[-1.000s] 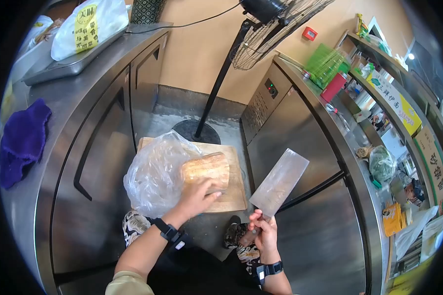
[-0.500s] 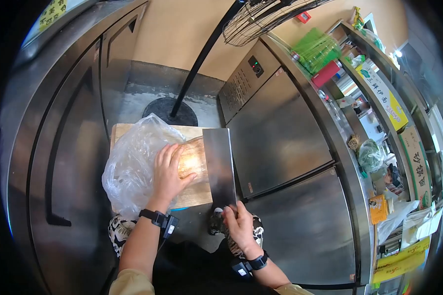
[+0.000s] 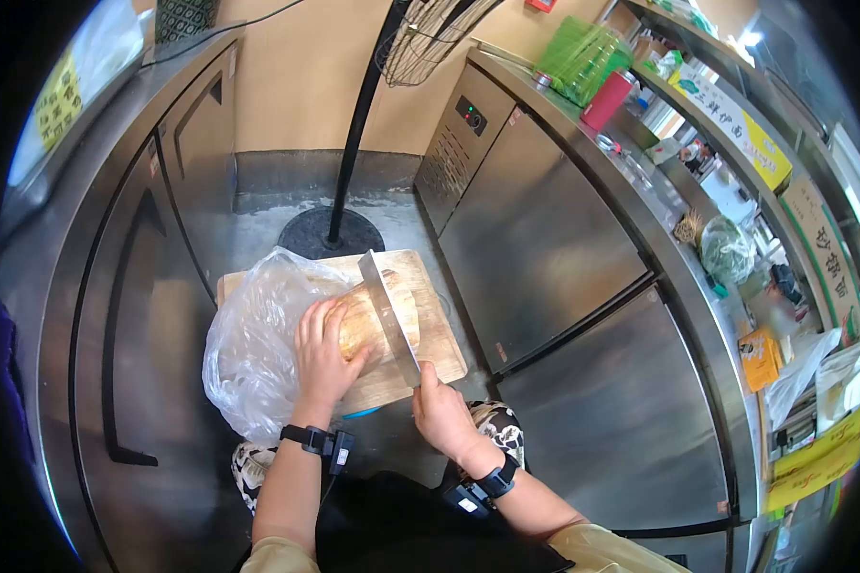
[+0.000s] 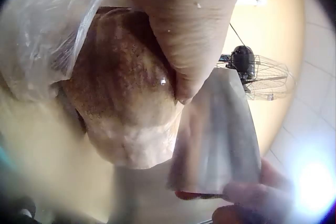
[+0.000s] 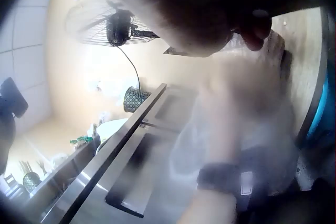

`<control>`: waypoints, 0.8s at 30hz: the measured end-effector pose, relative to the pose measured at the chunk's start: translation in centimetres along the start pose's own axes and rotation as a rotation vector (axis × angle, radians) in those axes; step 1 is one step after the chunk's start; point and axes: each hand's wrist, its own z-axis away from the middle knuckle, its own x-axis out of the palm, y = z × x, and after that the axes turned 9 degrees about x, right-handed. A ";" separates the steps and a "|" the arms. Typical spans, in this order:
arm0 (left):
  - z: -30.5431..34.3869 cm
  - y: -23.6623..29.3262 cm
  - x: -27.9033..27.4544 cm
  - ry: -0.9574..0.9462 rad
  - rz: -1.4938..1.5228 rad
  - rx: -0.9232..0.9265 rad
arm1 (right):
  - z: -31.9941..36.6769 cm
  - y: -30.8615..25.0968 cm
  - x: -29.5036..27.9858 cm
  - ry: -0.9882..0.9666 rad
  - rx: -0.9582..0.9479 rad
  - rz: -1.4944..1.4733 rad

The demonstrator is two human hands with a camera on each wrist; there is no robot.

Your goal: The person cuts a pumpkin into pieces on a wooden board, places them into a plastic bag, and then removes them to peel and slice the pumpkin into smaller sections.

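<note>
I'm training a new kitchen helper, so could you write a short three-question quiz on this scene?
1. Which of the person's hands holds the cleaver?
2. True or false: in the head view, the plastic bag lies to the right of the cleaver.
3. Fill in: the tan food block lies on a wooden ____.

Key:
1. The right hand.
2. False; the bag lies to its left.
3. Cutting board.

**Partly hidden, partly blurred**

In the head view, the right grip [image 3: 444, 417] beside the chopping board [image 3: 440, 349] hides the handle of the cleaver [image 3: 390, 317]. A plastic bag [image 3: 258, 353] covers the board's left end. Beyond the board, the standing fan [image 3: 361, 119] is cropped. The right wrist view blurs the left grip [image 3: 327, 363].
</note>
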 end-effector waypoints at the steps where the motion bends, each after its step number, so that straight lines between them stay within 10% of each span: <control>1: 0.0 0.0 0.1 -0.006 -0.018 0.011 | 0.0 0.1 0.1 0.002 0.006 -0.004; 12: 1.4 -1.3 2.1 0.139 0.040 -0.084 | -0.1 1.2 -2.1 -0.160 0.140 -0.431; 24: 2.0 -1.6 2.5 0.232 0.098 -0.144 | 1.7 0.3 -2.0 0.333 -0.170 -0.259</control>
